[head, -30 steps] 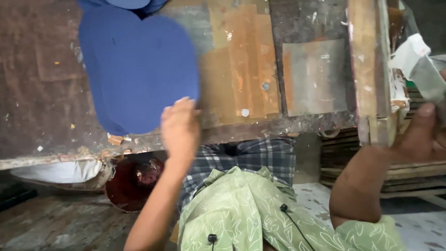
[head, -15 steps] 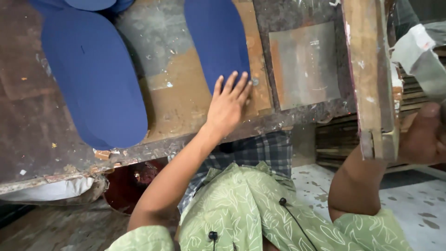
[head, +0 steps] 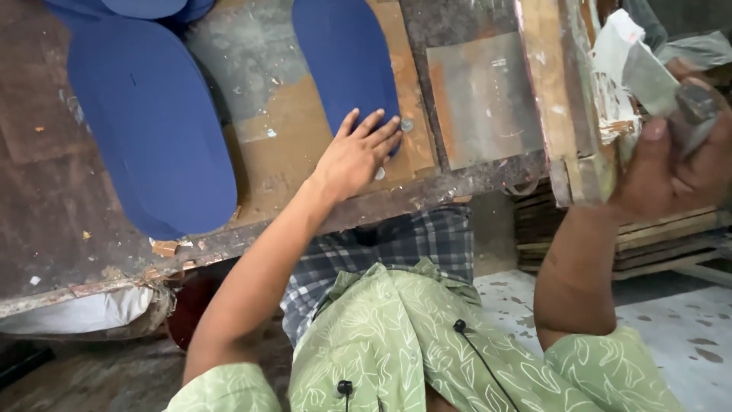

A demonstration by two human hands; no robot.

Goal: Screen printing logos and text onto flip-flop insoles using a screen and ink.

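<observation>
A large dark-blue foam sole sheet lies on the worn, stained wooden workbench, beside a grey rectangular metal plate.

A worn, stained wooden tabletop fills the upper frame; pale speckled floor and stacked planks lie lower right.

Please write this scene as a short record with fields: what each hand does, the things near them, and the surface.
Left hand: left hand lies flat, fingers spread, fingertips on the near end of the narrow blue sole sheet.
Right hand: right hand is closed around a grey tool handle beside the wooden frame.
Other things: a wide blue sole sheet lies apart, to the left; a metal plate lies between the narrow sheet and the frame.
Surface: worn wooden workbench, stained and scratched.
</observation>
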